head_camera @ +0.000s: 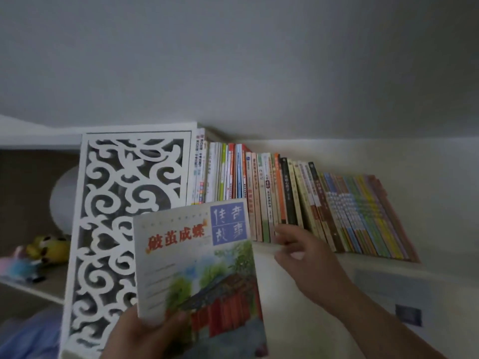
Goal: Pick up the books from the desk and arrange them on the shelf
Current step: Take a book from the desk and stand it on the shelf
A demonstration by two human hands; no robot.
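My left hand grips the lower left corner of a thin pale book with red characters and a painted red building on its cover, held upright in front of the shelf. A long row of books stands spine-out on the white shelf, leaning to the left. My right hand reaches toward the foot of that row with fingers loosely spread, its fingertips at the lower spines of the beige books; it holds nothing.
A white carved side panel closes the row's left end. Left of it, a lower shelf holds a yellow plush toy, a pink and blue toy and a white round object. A grey wall rises behind.
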